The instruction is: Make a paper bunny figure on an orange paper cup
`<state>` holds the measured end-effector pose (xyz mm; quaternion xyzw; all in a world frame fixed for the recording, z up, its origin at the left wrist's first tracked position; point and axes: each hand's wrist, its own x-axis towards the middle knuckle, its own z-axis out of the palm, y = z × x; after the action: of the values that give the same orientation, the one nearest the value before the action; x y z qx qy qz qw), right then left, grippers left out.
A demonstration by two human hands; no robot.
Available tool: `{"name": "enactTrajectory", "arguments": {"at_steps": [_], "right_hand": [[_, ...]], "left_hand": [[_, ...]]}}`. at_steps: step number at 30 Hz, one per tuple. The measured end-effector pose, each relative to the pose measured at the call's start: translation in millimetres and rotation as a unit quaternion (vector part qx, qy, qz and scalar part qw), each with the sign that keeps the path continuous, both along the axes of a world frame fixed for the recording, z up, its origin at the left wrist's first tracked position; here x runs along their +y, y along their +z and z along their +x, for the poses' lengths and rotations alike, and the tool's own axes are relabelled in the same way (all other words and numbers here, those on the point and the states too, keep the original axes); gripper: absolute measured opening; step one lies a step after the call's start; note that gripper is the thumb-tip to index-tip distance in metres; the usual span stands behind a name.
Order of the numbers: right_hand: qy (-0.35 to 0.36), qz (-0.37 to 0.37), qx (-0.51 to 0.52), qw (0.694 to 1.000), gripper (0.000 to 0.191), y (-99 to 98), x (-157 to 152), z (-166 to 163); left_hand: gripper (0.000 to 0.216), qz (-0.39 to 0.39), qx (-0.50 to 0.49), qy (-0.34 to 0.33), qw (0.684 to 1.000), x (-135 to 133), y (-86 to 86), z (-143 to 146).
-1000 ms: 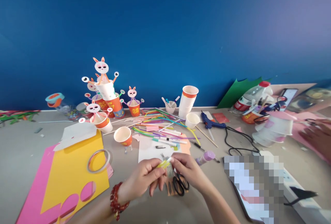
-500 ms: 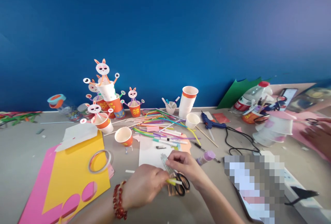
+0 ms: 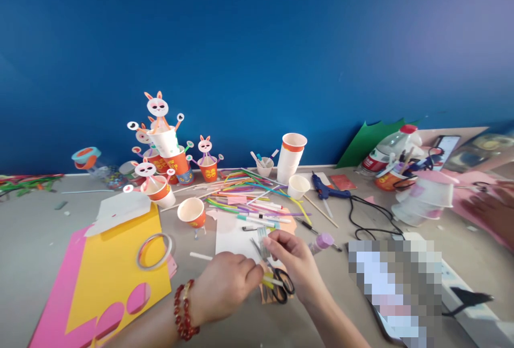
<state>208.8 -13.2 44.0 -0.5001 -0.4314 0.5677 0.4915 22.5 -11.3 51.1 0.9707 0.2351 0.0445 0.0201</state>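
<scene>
My left hand (image 3: 228, 286), with a red bead bracelet at its wrist, is closed around thin straw-like pieces. A white end (image 3: 199, 256) pokes out at its left, and yellow and white ends (image 3: 273, 280) at its right. My right hand (image 3: 293, 259) pinches a small, clear-looking piece with pale green marks (image 3: 263, 240); its exact kind is unclear. Between and below the hands lie black-handled scissors (image 3: 286, 284) over a brownish-orange scrap (image 3: 265, 295). White paper (image 3: 233, 235) lies just beyond my hands. Right of my right hand is a purple-capped glue stick (image 3: 323, 241).
Paper cups with rabbit figures (image 3: 158, 139) stand at the back left. Coloured pipe cleaners (image 3: 244, 190) and markers spread across the middle. A blue glue gun (image 3: 327, 190) trails its black cord. Tape (image 3: 155, 251) rests on yellow card. At right is another person's hand (image 3: 492, 203).
My right hand and its pale piece have moved slightly up and right, away from the left hand. More of the white straw-like piece now shows left of my left hand.
</scene>
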Motion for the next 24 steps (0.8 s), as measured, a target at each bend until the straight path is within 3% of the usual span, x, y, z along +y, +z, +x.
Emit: {"name": "enactTrajectory", "arguments": {"at_steps": [4, 13, 24], "right_hand": [[-0.019, 0.001, 0.021, 1.0, 0.043, 9.3, -2, 0], [-0.007, 0.016, 0.017, 1.0, 0.036, 18.4, -8, 0], [0.018, 0.041, 0.015, 0.999, 0.033, 17.8, -7, 1]], "left_hand": [[0.011, 0.002, -0.003, -0.01, 1.0, -1, -1.8, 1], [0.015, -0.016, -0.041, 0.05, 0.998, 1, -3.0, 3], [0.029, -0.212, -0.128, 0.105, 0.963, 7, -3.6, -2]]}}
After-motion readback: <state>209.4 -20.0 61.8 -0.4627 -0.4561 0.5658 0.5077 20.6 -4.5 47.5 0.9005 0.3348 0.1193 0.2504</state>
